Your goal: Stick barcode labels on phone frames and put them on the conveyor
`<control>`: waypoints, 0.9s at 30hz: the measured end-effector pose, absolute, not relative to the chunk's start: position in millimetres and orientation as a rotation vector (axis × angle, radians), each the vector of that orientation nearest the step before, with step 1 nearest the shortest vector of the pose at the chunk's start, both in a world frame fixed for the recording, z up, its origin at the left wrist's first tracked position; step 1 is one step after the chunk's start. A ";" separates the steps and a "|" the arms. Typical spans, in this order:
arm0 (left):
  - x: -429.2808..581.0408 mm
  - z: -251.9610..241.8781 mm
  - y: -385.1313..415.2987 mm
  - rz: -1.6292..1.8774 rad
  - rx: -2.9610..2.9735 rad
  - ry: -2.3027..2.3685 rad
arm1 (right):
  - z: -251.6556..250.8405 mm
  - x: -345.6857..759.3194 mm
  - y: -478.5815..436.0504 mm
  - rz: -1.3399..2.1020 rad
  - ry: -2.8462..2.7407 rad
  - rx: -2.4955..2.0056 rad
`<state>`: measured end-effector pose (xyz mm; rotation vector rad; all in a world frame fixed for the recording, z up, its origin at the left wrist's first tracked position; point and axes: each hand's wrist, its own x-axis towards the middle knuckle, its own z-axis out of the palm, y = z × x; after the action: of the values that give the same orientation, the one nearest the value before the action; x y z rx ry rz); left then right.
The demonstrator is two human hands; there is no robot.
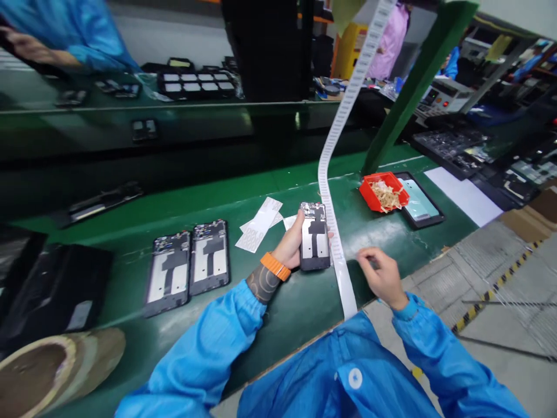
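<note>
My left hand [290, 244] grips an open phone frame [314, 236] by its left edge, holding it just above the green bench [261, 197]. A long white strip of label backing [337, 133] hangs from above and runs down past the phone's right side. My right hand [381, 274] hovers beside the strip's lower part, fingers curled in a pinch; what it pinches is too small to see. Both arms are in blue sleeves, and an orange band sits on the left wrist.
Two more phone frames [188, 266] lie side by side at left. White backing sheets [260, 225] lie behind my left hand. A red tray [383, 193] of scraps rests on another phone [421, 202]. A green post [415, 81] rises at right. Another person's blue sleeve [65, 35] shows far left.
</note>
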<state>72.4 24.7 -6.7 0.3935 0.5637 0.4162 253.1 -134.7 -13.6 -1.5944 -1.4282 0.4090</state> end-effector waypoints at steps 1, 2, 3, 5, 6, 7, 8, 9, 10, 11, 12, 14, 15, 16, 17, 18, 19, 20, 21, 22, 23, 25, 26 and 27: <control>68.4 -5.1 31.7 0.462 0.400 0.564 | -4.5 253.1 -126.5 0.483 -1.312 -1.592; 63.7 -3.7 38.3 0.514 0.405 0.570 | 5.3 250.7 -114.5 0.587 -1.233 -1.564; 58.6 -2.5 43.6 0.578 0.404 0.571 | 14.9 245.2 -99.4 0.723 -1.200 -1.507; 48.6 -1.3 48.6 0.728 0.396 0.554 | 31.1 224.7 -65.4 1.036 -1.235 -1.340; 44.1 -1.2 48.2 0.791 0.395 0.536 | 36.3 210.5 -49.4 1.190 -1.269 -1.246; 40.3 -1.4 46.4 0.830 0.397 0.511 | 39.0 194.9 -35.8 1.316 -1.298 -1.157; 37.5 -1.8 43.7 0.848 0.401 0.486 | 39.0 179.0 -25.5 1.403 -1.317 -1.086; 35.7 -2.1 41.0 0.849 0.401 0.469 | 36.4 164.3 -18.9 1.446 -1.330 -1.040; 34.8 -2.2 38.7 0.832 0.394 0.456 | 31.9 151.7 -15.8 1.447 -1.346 -1.020; 34.9 -1.7 37.1 0.824 0.377 0.437 | 26.2 142.1 -15.7 1.414 -1.365 -1.021; 35.6 -0.8 36.5 0.827 0.354 0.417 | 20.4 135.4 -17.8 1.362 -1.386 -1.035; 38.0 1.9 37.2 0.855 0.307 0.391 | 11.6 129.9 -24.7 1.264 -1.429 -1.076; 39.2 3.2 38.0 0.873 0.290 0.384 | 9.5 129.5 -28.0 1.229 -1.439 -1.096; 40.3 4.2 38.7 0.891 0.280 0.380 | 8.9 129.7 -30.6 1.205 -1.441 -1.114; 41.2 4.7 39.3 0.895 0.276 0.379 | 9.4 130.0 -32.4 1.188 -1.441 -1.128; 41.7 4.7 39.7 0.889 0.280 0.379 | 10.6 130.1 -33.5 1.176 -1.444 -1.138; 42.0 4.2 40.1 0.882 0.290 0.374 | 11.9 130.0 -34.1 1.164 -1.450 -1.146; 42.0 3.2 40.4 0.875 0.308 0.362 | 13.1 129.6 -34.4 1.151 -1.459 -1.156; 41.9 1.7 40.9 0.867 0.331 0.345 | 13.9 129.0 -34.7 1.133 -1.471 -1.167; 41.8 -0.2 41.5 0.867 0.351 0.324 | 14.3 128.3 -35.2 1.111 -1.487 -1.182; 41.9 -2.6 42.1 0.877 0.364 0.305 | 14.2 127.6 -36.0 1.079 -1.506 -1.199; 42.9 -7.9 43.3 0.902 0.371 0.282 | 13.7 125.7 -38.1 0.990 -1.565 -1.236; 44.0 -10.6 43.6 0.915 0.369 0.277 | 13.5 124.6 -39.2 0.934 -1.610 -1.249; 45.3 -13.1 43.6 0.929 0.365 0.274 | 13.4 123.5 -40.2 0.874 -1.662 -1.257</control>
<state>45.3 43.6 -13.1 0.3646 0.2738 0.9293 123.5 -40.2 13.4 -1.2566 -1.6621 0.8739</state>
